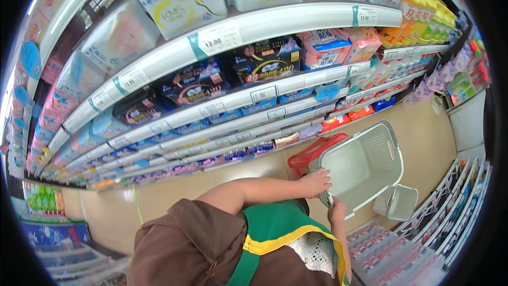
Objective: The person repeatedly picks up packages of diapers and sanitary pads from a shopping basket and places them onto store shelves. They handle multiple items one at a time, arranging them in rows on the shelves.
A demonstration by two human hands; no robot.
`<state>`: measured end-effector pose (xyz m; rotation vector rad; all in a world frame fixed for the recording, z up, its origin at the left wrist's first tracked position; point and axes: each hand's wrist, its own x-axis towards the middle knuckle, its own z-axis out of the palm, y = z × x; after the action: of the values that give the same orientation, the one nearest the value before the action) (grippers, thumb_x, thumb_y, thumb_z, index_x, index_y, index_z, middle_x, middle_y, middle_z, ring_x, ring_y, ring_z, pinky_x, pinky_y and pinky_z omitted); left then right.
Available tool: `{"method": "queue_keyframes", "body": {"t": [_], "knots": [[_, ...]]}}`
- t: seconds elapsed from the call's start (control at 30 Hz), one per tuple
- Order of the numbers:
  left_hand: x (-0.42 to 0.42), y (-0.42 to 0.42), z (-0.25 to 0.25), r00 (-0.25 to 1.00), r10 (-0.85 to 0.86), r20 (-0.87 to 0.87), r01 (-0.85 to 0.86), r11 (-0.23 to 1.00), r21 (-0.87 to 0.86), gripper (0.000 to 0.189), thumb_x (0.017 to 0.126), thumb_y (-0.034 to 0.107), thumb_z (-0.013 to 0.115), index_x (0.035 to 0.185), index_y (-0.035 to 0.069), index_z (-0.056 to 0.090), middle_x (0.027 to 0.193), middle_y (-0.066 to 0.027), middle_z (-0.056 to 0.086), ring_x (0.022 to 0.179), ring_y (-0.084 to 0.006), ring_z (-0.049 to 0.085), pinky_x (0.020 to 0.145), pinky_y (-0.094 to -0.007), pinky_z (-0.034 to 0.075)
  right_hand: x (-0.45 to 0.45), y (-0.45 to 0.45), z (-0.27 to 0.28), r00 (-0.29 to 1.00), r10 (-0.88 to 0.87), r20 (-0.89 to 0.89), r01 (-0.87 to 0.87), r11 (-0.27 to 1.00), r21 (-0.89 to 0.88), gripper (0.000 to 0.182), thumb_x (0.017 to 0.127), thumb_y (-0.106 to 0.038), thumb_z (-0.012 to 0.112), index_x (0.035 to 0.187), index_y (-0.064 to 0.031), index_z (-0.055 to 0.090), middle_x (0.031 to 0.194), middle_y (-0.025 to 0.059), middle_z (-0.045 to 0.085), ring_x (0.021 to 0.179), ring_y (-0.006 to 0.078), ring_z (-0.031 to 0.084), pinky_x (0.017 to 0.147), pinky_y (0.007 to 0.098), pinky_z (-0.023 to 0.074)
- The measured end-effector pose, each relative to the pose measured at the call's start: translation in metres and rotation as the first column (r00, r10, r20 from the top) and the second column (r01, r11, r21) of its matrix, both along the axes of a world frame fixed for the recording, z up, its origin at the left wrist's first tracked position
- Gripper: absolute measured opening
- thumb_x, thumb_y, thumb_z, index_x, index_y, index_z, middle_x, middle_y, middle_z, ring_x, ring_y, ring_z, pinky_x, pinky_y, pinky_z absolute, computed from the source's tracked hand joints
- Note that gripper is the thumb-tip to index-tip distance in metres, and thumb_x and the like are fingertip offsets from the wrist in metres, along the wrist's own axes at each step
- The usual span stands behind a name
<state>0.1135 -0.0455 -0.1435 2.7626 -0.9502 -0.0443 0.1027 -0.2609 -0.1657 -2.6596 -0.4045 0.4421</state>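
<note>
A large pale grey plastic laundry basket with perforated walls tilts in front of me, its opening towards me. My left hand lies over its near left rim, fingers curled onto the edge. Just below, my right hand grips the same near rim. Part of each hand's grip is hidden. A red plastic basket or stool is partly covered behind the large basket's left side. Close to its lower right stands a smaller pale basket of similar plastic.
Curved by the lens, shop shelves with packs of sanitary pads and price tags run along the far side. Tiled floor lies below them. At the lower right are a white wire rack and a display of small items under clear plastic.
</note>
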Motion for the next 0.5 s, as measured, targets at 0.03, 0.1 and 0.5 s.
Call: {"method": "queue_keyframes", "body": {"t": [0.03,0.1,0.5], "knots": [[-0.008,0.005,0.000,0.998,0.010,0.059,-0.008,1.000,-0.030,0.045,0.077,0.021,0.062,0.119,0.008,0.052,0.119,-0.0121,0.051,0.122,-0.0298,0.041,0.104,-0.0437,0.028,0.000,-0.002,-0.002,0.999,-0.006,0.046,0.007,0.999,-0.033,0.030,0.072,0.000,0.057,0.099,-0.0076,0.065,0.085,0.0232,0.063,0.080,0.0417,0.060,0.072,0.0474,0.0481],[-0.024,0.023,0.005,0.998,-0.001,0.057,0.006,0.997,-0.080,0.058,0.072,0.020,0.068,0.124,0.007,0.048,0.130,-0.0137,0.045,0.128,-0.0320,0.036,0.105,-0.0446,0.028,0.002,-0.011,-0.015,0.990,0.000,0.141,0.002,1.000,-0.018,0.025,0.073,-0.002,0.059,0.097,-0.0057,0.065,0.083,0.0234,0.062,0.079,0.0419,0.060,0.069,0.0468,0.0482],[-0.145,0.103,0.065,0.982,-0.122,-0.141,0.092,0.975,-0.201,0.060,0.074,0.007,0.061,0.131,0.005,0.043,0.138,-0.0150,0.039,0.130,-0.0343,0.034,0.104,-0.0437,0.032,-0.101,0.060,0.022,1.000,-0.030,-0.002,0.030,0.999,0.009,0.023,0.076,-0.017,0.068,0.097,-0.0094,0.066,0.087,0.0194,0.064,0.083,0.0399,0.060,0.072,0.0447,0.0481]]}}
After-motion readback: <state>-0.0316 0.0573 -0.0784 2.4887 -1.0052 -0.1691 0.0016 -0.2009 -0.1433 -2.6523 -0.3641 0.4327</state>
